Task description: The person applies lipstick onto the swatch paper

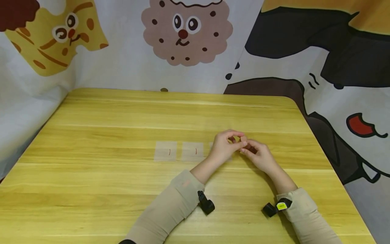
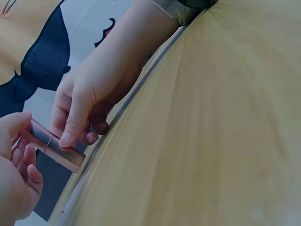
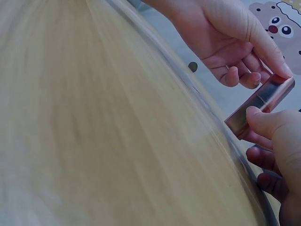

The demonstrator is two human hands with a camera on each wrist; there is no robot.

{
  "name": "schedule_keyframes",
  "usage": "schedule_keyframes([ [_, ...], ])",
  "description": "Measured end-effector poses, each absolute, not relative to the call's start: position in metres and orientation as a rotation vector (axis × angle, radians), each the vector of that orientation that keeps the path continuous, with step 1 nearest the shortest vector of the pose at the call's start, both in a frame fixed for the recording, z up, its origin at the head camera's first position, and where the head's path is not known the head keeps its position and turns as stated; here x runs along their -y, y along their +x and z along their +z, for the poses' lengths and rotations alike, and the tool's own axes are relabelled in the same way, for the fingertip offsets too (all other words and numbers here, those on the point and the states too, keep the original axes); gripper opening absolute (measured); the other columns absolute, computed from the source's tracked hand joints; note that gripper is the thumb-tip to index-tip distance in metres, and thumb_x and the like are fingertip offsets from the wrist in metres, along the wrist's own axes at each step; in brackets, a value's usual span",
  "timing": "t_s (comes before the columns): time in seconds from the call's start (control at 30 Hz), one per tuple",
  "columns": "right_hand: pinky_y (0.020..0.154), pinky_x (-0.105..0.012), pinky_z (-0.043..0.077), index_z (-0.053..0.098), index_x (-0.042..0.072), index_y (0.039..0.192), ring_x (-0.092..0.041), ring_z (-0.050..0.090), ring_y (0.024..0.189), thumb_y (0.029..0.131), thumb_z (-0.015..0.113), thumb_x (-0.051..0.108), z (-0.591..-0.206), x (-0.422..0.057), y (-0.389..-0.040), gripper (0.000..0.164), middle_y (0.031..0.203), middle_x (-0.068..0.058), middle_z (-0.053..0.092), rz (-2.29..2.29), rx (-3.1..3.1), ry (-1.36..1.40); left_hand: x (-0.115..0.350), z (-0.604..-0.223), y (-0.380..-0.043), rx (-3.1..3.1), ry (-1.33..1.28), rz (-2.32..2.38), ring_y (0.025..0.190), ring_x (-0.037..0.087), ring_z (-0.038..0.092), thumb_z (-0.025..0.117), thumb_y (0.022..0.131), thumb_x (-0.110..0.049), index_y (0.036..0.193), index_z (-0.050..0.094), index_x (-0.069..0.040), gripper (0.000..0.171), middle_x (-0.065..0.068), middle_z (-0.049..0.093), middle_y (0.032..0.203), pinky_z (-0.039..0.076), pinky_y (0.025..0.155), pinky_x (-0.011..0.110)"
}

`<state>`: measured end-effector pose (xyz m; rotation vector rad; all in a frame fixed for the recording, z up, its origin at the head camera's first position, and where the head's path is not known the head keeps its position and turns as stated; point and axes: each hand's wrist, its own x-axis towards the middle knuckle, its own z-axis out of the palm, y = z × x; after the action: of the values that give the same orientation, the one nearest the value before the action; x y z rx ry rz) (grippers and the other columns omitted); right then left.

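Both hands hold a lipstick (image 1: 243,139) between them above the table; it is a slim square-sided tube with a shiny copper-pink case and a seam across its middle. My left hand (image 1: 224,145) pinches one end between thumb and fingers. On the other end, the thumb and fingers of my right hand (image 1: 259,155) pinch the case. Both wrist views show the lipstick (image 2: 52,148) tilted, its two halves meeting at the seam. Three pale squares with red marks lie in a row: a left square (image 1: 163,151), a middle square (image 1: 192,151) and a third, mostly hidden behind my left hand.
The wood-grain table (image 1: 91,189) has rounded far corners. Behind it hangs a white cloth (image 1: 122,61) with cartoon prints. A black strap-on device (image 1: 206,203) sits on my left cuff, and another black device (image 1: 275,207) with a yellow label on my right cuff.
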<state>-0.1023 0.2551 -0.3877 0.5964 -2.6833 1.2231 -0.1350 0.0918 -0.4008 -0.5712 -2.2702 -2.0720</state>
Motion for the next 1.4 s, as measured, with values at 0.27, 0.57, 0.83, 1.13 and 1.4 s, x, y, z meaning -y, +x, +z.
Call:
schedule_keyframes([
  [0.27, 0.064, -0.024, 0.047, 0.067, -0.002, 0.103, -0.016, 0.057, 0.076, 0.088, 0.066, -0.002, -0.418, -0.272, -0.117, 0.015, 0.090, -0.011, 0.068, 1.212, 2.728, 0.585, -0.094, -0.403, -0.134, 2.306, -0.529, -2.090, 0.074, 0.006, 0.056, 0.079, 0.080, -0.013, 0.104, 0.073, -0.010, 0.025, -0.013, 0.065, 0.093, 0.045, 0.052, 0.019],
  [0.57, 0.065, -0.023, 0.047, 0.068, 0.002, 0.101, -0.015, 0.057, 0.076, 0.089, 0.067, 0.005, -0.423, -0.276, -0.120, 0.012, 0.090, -0.006, 0.068, 1.242, 2.734, 0.601, -0.094, -0.405, -0.134, 2.315, -0.501, -2.098, 0.074, 0.006, 0.056, 0.079, 0.081, -0.013, 0.105, 0.073, -0.011, 0.025, -0.013, 0.065, 0.094, 0.047, 0.054, 0.020],
  [0.83, 0.067, -0.024, 0.048, 0.068, 0.002, 0.104, -0.015, 0.058, 0.079, 0.090, 0.067, 0.006, -0.423, -0.277, -0.120, 0.015, 0.093, -0.007, 0.068, 1.215, 2.754, 0.597, -0.094, -0.406, -0.133, 2.322, -0.493, -2.120, 0.075, 0.007, 0.057, 0.079, 0.081, -0.015, 0.108, 0.073, -0.012, 0.028, -0.015, 0.064, 0.094, 0.046, 0.052, 0.020],
  [1.13, 0.060, -0.025, 0.044, 0.066, -0.001, 0.099, -0.018, 0.052, 0.070, 0.086, 0.069, -0.001, -0.404, -0.268, -0.110, 0.014, 0.084, -0.009, 0.064, 1.196, 2.737, 0.595, -0.093, -0.404, -0.131, 2.287, -0.544, -2.136, 0.076, 0.007, 0.056, 0.078, 0.081, -0.013, 0.113, 0.070, -0.008, 0.033, -0.012, 0.064, 0.100, 0.046, 0.052, 0.019],
  [1.4, 0.060, -0.026, 0.045, 0.067, 0.001, 0.100, -0.017, 0.054, 0.070, 0.086, 0.070, 0.001, -0.405, -0.271, -0.111, 0.015, 0.086, -0.008, 0.066, 1.210, 2.738, 0.612, -0.090, -0.405, -0.131, 2.308, -0.499, -2.152, 0.079, 0.008, 0.056, 0.078, 0.082, -0.016, 0.115, 0.070, -0.011, 0.034, -0.015, 0.063, 0.102, 0.047, 0.053, 0.021],
])
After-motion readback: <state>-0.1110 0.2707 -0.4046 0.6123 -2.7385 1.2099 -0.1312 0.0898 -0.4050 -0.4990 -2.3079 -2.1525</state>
